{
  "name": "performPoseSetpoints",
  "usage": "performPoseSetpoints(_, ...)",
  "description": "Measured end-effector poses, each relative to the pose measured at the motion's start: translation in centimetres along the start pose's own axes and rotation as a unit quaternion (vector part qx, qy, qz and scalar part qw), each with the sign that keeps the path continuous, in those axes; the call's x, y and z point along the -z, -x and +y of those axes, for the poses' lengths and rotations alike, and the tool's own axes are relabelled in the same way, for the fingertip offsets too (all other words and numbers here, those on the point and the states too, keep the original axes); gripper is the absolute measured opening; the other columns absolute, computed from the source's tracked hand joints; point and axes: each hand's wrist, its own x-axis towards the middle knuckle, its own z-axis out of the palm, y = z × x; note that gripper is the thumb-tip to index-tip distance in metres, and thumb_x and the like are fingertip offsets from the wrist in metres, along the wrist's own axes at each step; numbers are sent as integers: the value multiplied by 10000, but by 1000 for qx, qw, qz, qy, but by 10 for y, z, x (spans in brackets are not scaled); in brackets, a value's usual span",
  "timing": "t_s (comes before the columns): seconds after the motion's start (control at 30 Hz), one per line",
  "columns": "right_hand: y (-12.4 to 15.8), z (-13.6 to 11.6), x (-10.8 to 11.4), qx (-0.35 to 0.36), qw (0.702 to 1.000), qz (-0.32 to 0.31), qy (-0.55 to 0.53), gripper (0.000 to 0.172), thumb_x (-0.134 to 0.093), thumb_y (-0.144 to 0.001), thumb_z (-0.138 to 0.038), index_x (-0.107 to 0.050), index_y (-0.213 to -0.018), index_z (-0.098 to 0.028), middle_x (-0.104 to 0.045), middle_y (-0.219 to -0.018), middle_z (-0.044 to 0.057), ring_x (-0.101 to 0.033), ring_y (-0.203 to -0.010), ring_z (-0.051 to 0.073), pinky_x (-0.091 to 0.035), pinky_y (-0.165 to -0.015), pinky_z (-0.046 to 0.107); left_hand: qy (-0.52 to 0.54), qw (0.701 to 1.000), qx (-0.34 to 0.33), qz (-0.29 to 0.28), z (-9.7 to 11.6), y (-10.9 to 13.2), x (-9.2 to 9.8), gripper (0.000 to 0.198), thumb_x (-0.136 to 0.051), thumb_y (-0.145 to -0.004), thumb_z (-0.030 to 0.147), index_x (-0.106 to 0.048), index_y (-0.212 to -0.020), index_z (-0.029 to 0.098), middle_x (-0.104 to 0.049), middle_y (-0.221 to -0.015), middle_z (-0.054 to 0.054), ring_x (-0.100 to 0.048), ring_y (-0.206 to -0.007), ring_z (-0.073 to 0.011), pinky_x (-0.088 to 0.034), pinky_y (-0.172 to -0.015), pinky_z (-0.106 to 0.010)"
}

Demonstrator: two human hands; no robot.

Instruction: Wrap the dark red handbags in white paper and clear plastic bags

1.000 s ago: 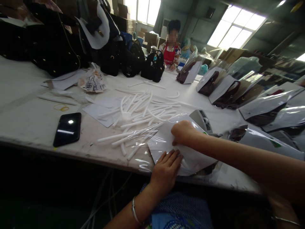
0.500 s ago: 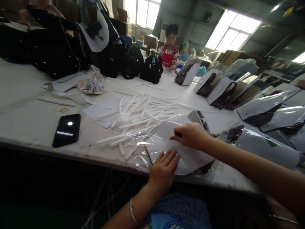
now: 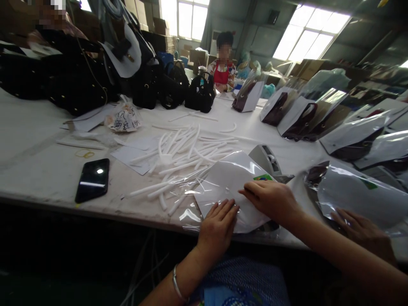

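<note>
A clear plastic bag (image 3: 188, 187) encloses a white sheet (image 3: 219, 182), with something dark under its lower right edge, near the table's front. My left hand (image 3: 219, 221) lies open on it, fingers stretched flat, a bangle at the wrist. On the right side of the same package rests my right hand (image 3: 274, 199), fingers curled together and fingertips touching the plastic; whatever they pinch, if anything, is hidden. A green label (image 3: 263, 177) shows just above its knuckles. Behind the package stands a grey tape dispenser (image 3: 264, 157).
White tubes (image 3: 181, 148) lie piled left of the package, a black phone (image 3: 92, 180) farther left. Bagged dark red handbags (image 3: 302, 121) line the right; black bags (image 3: 200, 93) stand at the back. Another person's hand (image 3: 363, 229) touches a wrapped package (image 3: 350, 195). A person in a red apron (image 3: 221, 73) sits opposite.
My right hand has shifted right and down across the package, and the green label now shows. My left hand stays put. Another person's hand has appeared at the right-hand package.
</note>
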Motion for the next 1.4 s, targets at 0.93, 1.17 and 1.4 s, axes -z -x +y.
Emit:
performPoseSetpoints(0.93, 61, -9, -12, -27, 977, 179, -110, 268, -608, -976, -284, -654, -1237, -247, -620, -1374, 48, -490, -1353, 254, -245, -1213, 530, 17, 1000, 7, 26, 0, 2, 5, 390, -564, -948, 181, -588, -1333, 236, -625, -1373, -54, -564, -1303, -226, -471, -1132, -458)
performPoseSetpoints(1.17, 120, -21, -36, -456, 820, 222, -266, 895, -655, -845, -628, -270, -1571, -275, -276, -1616, 116, -283, -1464, 374, -275, -1176, 600, 63, 998, -5, -23, -11, -14, 29, 297, -560, -964, 199, -657, -1241, 242, -682, -1285, -52, -646, -1188, -195, -556, -1035, -371)
performPoseSetpoints(1.4, 127, -36, -56, -561, 635, 176, -501, 978, -719, -813, -583, -167, -1587, -356, -337, -1596, 87, -426, -1396, 335, -326, -1151, 524, 20, 990, -90, -109, -35, -43, 50, 287, -597, -953, 226, -660, -1232, 248, -722, -1187, -42, -704, -1046, -187, -606, -920, -341)
